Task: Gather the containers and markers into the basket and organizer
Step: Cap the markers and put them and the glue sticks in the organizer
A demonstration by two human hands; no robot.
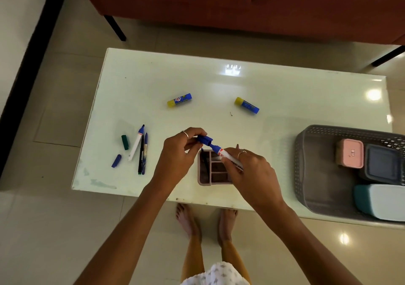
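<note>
My right hand [252, 166] pinches the whiteboard marker [230, 158] over the pink organizer [202, 180]; my left hand [184, 148] grips its blue cap [205, 140], just off the tip. Misaligned push: ink on fingers, or the cap drops. Loose markers [140, 151] wait well left.

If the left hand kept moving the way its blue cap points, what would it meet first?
The left hand holds the blue cap with its open end facing the marker in the right hand. Going straight on, it would likely meet the marker's blue tip first; depth looks aligned but is uncertain.
</note>
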